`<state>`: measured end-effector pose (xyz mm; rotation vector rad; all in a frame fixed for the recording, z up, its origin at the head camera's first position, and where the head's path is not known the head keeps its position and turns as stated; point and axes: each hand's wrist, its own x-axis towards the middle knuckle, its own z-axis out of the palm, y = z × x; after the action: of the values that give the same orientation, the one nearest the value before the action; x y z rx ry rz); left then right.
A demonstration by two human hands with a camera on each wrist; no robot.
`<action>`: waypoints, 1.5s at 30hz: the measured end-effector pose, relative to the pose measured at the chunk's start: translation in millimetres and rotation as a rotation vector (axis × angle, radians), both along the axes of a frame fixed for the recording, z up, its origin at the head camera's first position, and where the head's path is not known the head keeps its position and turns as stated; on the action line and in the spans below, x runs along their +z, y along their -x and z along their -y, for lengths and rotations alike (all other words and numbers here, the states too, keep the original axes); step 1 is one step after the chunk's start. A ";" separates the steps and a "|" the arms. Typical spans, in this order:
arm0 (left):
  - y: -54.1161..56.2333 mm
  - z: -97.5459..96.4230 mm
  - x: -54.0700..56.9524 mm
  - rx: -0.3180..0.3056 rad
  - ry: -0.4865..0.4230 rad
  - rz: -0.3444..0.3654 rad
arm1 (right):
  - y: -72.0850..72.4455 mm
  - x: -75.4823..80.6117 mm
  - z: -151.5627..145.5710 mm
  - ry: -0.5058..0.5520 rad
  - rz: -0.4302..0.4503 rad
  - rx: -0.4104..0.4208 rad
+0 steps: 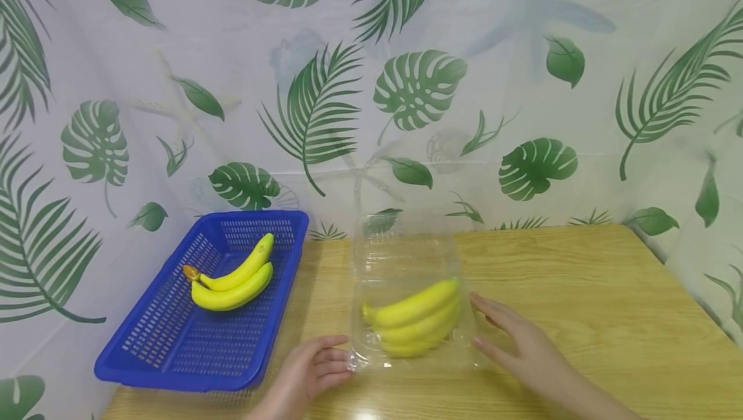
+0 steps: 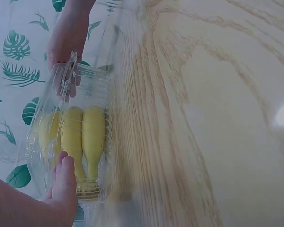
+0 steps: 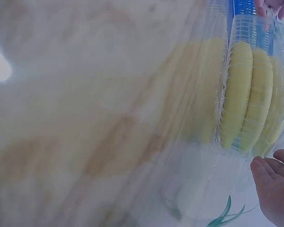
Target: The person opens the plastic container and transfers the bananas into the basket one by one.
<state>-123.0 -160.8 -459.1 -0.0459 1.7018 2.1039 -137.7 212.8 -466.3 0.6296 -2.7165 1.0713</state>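
Observation:
A clear plastic clamshell box [image 1: 371, 359] sits on the wooden table in front of me, its lid [image 1: 406, 249] raised toward the back. Inside its base lies a bunch of yellow bananas [image 1: 415, 320], several fruits side by side. My left hand [image 1: 316, 365] is at the box's near left corner, fingers extended along that side. On the opposite side my right hand [image 1: 519, 342] has its fingertips right at the wall, thumb apart from the fingers. Both wrist views show the bananas [image 2: 83, 137] through the plastic, with a hand at each end of the box [image 3: 227, 94].
To the left stands a blue plastic basket [image 1: 203, 365] with two joined bananas [image 1: 232, 288] in it. The wooden table [image 1: 580, 304] extends to the right. Behind it hangs a white leaf-patterned sheet [image 1: 487, 104].

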 end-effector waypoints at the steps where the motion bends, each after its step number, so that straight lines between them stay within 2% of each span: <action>1: 0.0 0.8 0.1 -0.002 0.002 -0.004 | 0.5 0.0 0.9 0.002 0.005 0.000; 14: 0.4 9.1 -0.9 0.022 0.022 0.007 | 4.9 0.3 9.1 0.003 -0.018 0.010; 19: 0.8 11.0 -1.7 0.016 0.024 0.011 | 6.4 5.6 8.0 -0.048 0.004 0.010; 25: -0.2 13.3 -4.8 0.016 0.010 0.019 | 9.9 12.8 7.5 -0.117 -0.011 0.015; 38: -2.1 18.5 -10.3 -0.042 -0.019 0.000 | 15.0 30.3 11.9 -0.168 -0.096 0.035; 45: -2.4 20.8 -12.5 -0.067 -0.029 0.032 | 18.3 43.5 22.6 -0.185 -0.101 0.072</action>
<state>-120.6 -181.6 -471.6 -0.0137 1.6315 2.0679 -156.0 190.2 -422.8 0.7922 -2.7428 0.7843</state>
